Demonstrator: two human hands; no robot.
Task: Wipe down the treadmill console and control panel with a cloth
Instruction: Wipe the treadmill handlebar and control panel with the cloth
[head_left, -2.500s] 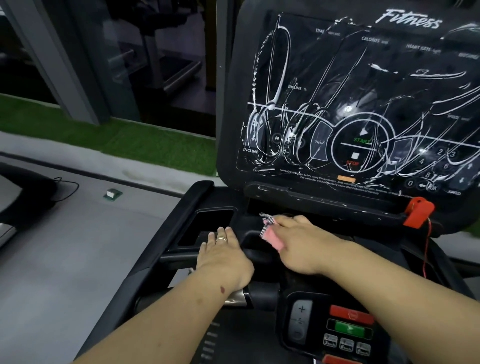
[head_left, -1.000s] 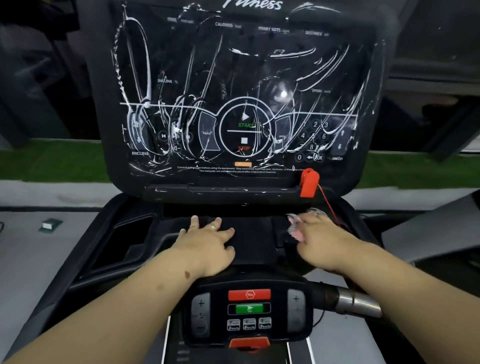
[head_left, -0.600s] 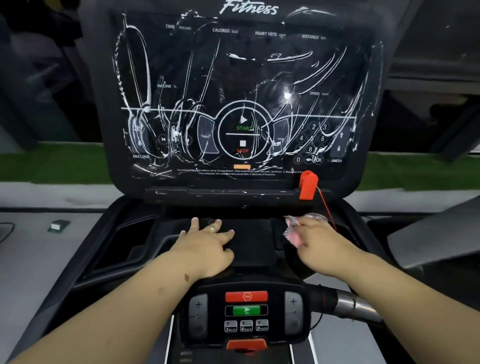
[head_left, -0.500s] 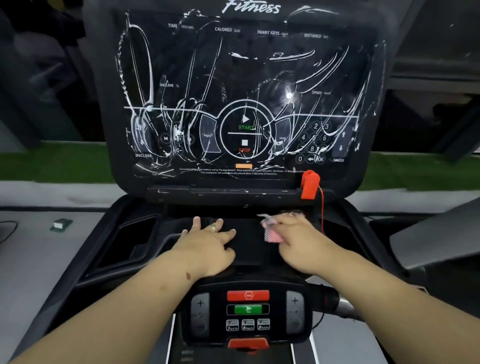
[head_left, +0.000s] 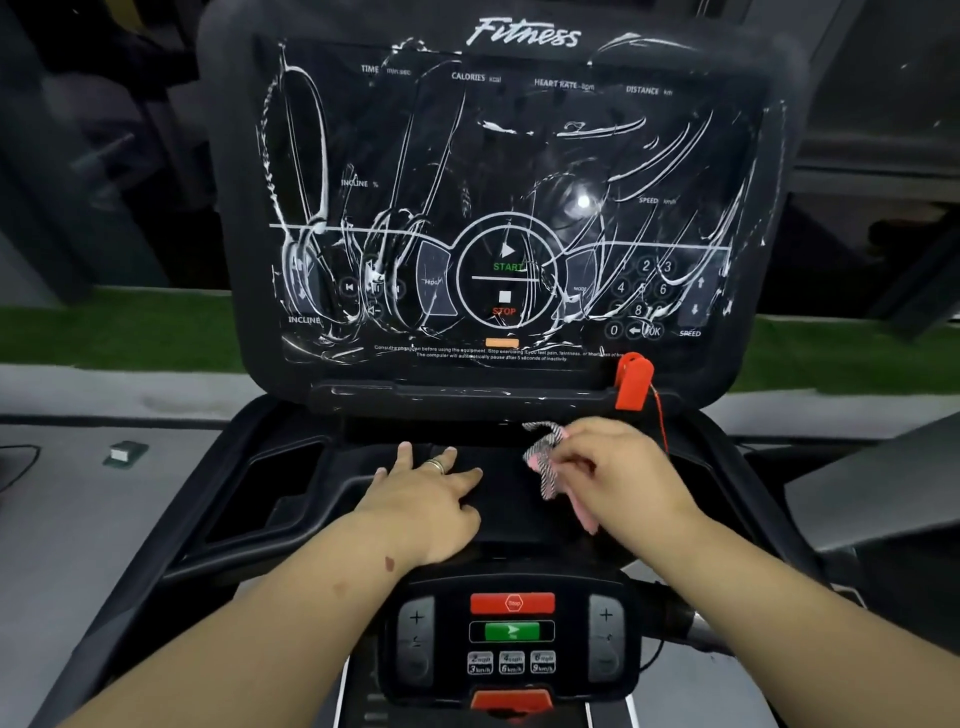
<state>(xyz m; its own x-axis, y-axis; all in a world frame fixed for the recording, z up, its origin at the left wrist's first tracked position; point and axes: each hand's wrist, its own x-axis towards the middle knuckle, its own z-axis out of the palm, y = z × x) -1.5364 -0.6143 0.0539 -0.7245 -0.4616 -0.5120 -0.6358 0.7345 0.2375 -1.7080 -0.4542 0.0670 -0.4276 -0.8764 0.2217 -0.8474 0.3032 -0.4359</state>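
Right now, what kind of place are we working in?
Probably a gym. A treadmill console marked Fitness shows START, STOP, speed and incline controls, a red safety key is clipped under it, and what looks like another machine stands behind glass.

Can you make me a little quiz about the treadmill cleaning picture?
1. True or false: the left hand rests flat on the tray.
2. What do the fingers of the right hand pinch?
3. Where are the white streaks: A) the screen, B) the lower button panel?

Key: 1 true. 2 the pink cloth. 3 A.
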